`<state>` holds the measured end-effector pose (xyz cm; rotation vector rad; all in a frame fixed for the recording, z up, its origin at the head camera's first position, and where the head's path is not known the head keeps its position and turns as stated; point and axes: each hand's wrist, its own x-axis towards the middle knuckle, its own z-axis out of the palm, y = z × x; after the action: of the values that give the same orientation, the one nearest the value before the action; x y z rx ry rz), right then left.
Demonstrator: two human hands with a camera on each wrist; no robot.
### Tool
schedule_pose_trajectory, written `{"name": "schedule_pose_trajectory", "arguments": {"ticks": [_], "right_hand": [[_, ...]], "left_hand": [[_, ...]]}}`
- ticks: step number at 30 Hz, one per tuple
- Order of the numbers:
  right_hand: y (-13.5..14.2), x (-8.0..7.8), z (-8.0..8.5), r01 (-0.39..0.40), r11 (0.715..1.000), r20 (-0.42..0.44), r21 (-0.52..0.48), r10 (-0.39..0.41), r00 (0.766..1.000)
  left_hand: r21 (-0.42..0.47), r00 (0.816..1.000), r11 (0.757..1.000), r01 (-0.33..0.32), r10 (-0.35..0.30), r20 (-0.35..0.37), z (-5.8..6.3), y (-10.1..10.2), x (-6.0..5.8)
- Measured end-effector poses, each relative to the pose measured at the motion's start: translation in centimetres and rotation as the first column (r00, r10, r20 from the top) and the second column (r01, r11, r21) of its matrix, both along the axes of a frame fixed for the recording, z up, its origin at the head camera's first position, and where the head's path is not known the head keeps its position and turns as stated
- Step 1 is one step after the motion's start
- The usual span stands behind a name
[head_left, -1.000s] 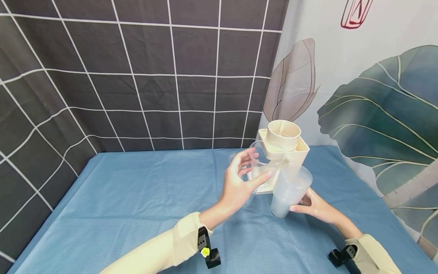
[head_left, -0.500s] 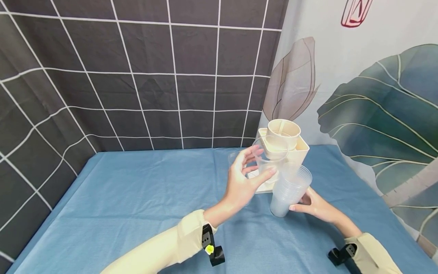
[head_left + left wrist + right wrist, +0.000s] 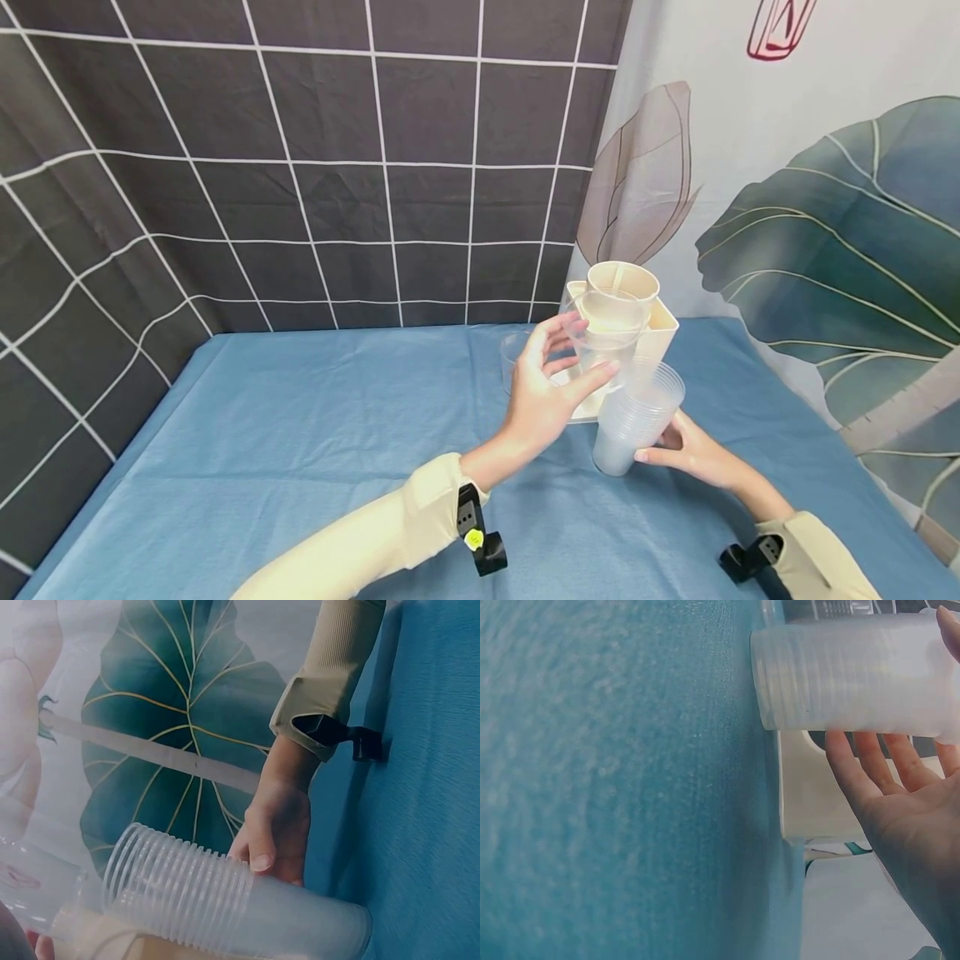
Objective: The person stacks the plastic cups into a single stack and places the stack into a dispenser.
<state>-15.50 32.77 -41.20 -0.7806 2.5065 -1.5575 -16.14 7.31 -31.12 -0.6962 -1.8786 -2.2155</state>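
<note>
My left hand (image 3: 543, 392) holds a single clear plastic cup (image 3: 607, 342) between thumb and fingers. That cup is upright and raised beside the rim of a tall stack of clear plastic cups (image 3: 633, 425). At the left edge of the left wrist view, part of the held cup (image 3: 37, 889) shows by my fingertips. My right hand (image 3: 690, 454) grips the lower part of the stack from the right, which stands on the blue cloth, leaning slightly right. In the right wrist view, fingers (image 3: 870, 761) lie along the stack's side (image 3: 855, 675), with the thumb on the opposite side.
Behind the cups stands a cream-coloured device (image 3: 663, 329) with a round open cylinder (image 3: 622, 287) on top. Another clear cup (image 3: 512, 358) shows behind my left hand. A blue cloth (image 3: 322, 433) covers the table, and a dark gridded curtain (image 3: 337, 200) hangs behind.
My left hand has moved right with the clear cup, bringing it closer to the stack and in front of the cream device. The right hand and the stack have stayed in place.
</note>
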Motion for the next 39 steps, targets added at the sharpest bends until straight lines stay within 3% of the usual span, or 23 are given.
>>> {"name": "schedule_pose_trajectory", "arguments": {"ticks": [25,32,39], "right_hand": [[0.1,0.0,-0.1,-0.020,1.000,-0.019,-0.011,0.020,1.000],[0.1,0.0,-0.1,-0.029,0.999,-0.020,-0.019,0.029,0.999],[0.1,0.1,-0.1,-0.011,1.000,0.004,-0.013,0.011,1.000]], "left_hand": [[0.100,0.997,0.993,0.063,-0.066,0.029,-0.2,2.3,0.1],[0.101,0.995,0.990,0.097,-0.100,0.026,-0.4,2.8,0.1],[0.100,0.996,0.991,0.091,-0.093,0.017,-0.6,3.1,0.1]]}}
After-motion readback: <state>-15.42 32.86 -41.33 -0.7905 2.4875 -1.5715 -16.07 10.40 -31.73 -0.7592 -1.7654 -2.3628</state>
